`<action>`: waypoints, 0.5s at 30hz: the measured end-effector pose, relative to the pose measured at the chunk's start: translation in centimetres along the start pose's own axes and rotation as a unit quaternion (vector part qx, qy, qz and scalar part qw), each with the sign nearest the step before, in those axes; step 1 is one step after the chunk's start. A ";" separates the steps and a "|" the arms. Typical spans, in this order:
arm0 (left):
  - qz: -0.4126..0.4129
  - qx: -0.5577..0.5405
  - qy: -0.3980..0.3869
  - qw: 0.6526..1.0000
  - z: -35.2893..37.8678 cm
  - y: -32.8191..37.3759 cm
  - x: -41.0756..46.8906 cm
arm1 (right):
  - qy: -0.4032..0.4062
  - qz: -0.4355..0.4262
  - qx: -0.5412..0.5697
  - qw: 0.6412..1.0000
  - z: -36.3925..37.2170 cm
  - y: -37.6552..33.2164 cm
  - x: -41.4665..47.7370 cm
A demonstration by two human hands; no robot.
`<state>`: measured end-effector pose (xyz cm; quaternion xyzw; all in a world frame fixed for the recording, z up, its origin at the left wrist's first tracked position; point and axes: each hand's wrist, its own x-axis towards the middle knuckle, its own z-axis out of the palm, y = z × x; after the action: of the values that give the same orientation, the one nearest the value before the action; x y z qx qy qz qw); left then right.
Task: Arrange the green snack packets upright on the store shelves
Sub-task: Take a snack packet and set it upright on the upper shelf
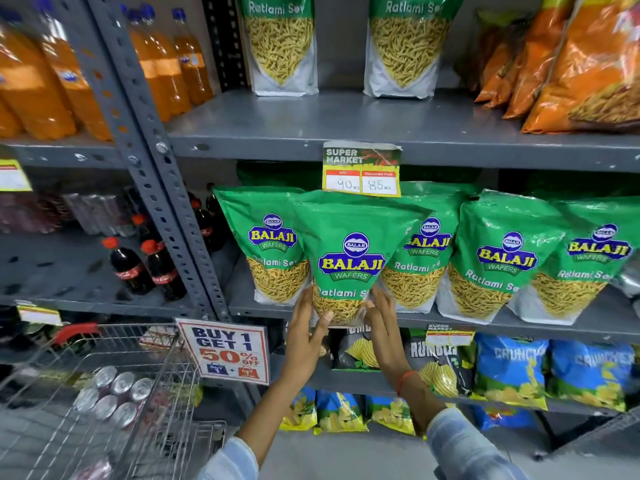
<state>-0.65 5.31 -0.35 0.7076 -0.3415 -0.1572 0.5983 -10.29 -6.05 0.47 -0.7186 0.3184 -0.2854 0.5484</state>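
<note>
A green Balaji Ratlami Sev packet (349,251) stands upright at the front edge of the middle shelf (588,323). My left hand (306,327) grips its lower left corner and my right hand (384,323) presses its lower right side. Several more green packets stand upright in a row behind and beside it, one to the left (270,244) and others to the right (498,258). On the upper shelf (346,123), two green packets (282,46) stand at the back.
A price tag (362,171) hangs from the upper shelf just above the held packet. Orange snack bags (581,64) lie at the upper right. Cola bottles (145,265) stand left of the grey upright. A wire trolley (104,393) with cans is at lower left.
</note>
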 end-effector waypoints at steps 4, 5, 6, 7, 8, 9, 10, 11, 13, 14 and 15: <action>0.021 -0.005 0.038 0.999 -0.9 2.5 -1.5 | 0.001 -0.038 0.020 0.999 -0.4 -2.0 -1.2; 0.024 -0.009 0.045 0.999 -1.1 3.0 -2.0 | -0.003 -0.054 0.023 0.998 -0.6 -2.5 -1.6; 0.029 -0.008 0.055 0.998 -1.4 3.6 -2.5 | -0.009 -0.072 0.027 0.997 -0.7 -3.0 -1.8; 0.037 -0.008 0.065 0.997 -1.6 4.1 -3.0 | -0.011 -0.089 0.031 0.995 -0.6 -3.7 -2.3; 0.046 -0.010 0.074 0.996 -1.8 4.6 -3.4 | -0.013 -0.105 0.035 0.994 -0.5 -4.3 -2.6; 0.057 -0.011 0.087 0.995 -2.0 5.1 -3.7 | -0.017 -0.121 0.036 0.992 -0.4 -4.9 -2.9; 0.066 -0.014 0.100 0.993 -2.2 5.8 -4.0 | -0.017 -0.136 0.038 0.990 -0.3 -5.5 -3.1; 0.072 -0.020 0.111 0.991 -2.4 6.4 -4.2 | -0.018 -0.150 0.036 0.988 -0.3 -6.2 -3.3; 0.081 -0.025 0.133 0.987 -3.0 7.7 -4.2 | -0.015 -0.173 0.034 0.984 -0.1 -7.7 -3.2; 0.086 -0.024 0.142 0.986 -3.5 8.3 -4.1 | -0.013 -0.180 0.038 0.983 0.1 -8.5 -3.1; 0.095 -0.021 0.147 0.984 -4.0 9.1 -4.0 | -0.009 -0.191 0.043 0.981 0.3 -9.3 -2.9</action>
<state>-3.69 10.50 8.50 0.6745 -0.3121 -0.0006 0.6690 -10.61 -1.79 9.25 -0.7446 0.1577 -0.3920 0.5167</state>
